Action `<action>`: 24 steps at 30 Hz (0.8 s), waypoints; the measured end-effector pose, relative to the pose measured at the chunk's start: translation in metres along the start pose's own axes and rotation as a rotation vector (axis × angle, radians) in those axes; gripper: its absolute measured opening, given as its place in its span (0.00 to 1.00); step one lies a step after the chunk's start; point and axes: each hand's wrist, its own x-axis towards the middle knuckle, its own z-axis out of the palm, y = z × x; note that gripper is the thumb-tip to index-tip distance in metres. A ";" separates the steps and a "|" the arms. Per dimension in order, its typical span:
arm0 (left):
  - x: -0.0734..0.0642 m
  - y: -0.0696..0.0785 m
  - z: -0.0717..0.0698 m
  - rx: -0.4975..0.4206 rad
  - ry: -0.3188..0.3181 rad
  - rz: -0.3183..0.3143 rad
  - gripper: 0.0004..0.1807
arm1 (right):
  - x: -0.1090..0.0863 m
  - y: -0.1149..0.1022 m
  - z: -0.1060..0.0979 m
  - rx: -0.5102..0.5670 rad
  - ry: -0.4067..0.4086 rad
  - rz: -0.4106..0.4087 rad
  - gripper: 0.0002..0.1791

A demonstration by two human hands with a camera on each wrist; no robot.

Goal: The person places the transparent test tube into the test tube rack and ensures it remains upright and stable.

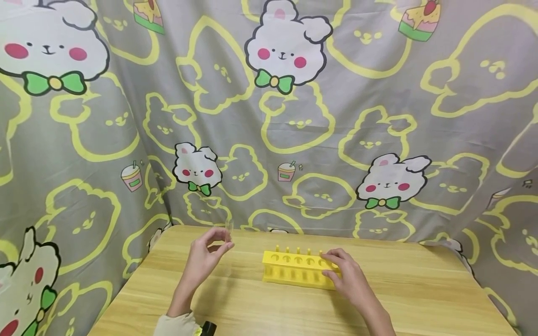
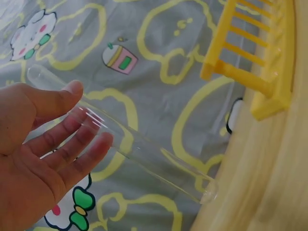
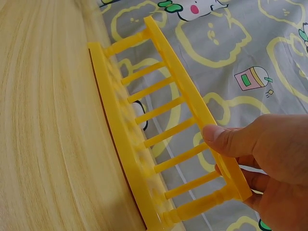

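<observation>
A clear test tube (image 2: 149, 156) slants through the left wrist view, its rounded end near the thumb's side. My left hand (image 1: 202, 256) pinches it between thumb and fingers, above the table and left of the rack; in the head view the tube is barely visible. A yellow test tube rack (image 1: 290, 273) stands on the table, with a row of round holes along its top and several pegs behind them. My right hand (image 1: 349, 275) grips the rack's right end, thumb on the near side of the top bar, and hides that end from the head view.
The wooden table (image 1: 260, 308) reaches back to a grey curtain (image 1: 235, 126) printed with rabbits and yellow outlines, which also hangs along the sides. A small black object (image 1: 208, 328) shows beside the left sleeve (image 1: 176, 324) at the bottom edge.
</observation>
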 end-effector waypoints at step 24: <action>0.022 0.027 0.026 -0.110 0.048 0.017 0.12 | 0.000 0.002 0.002 -0.005 0.027 -0.018 0.23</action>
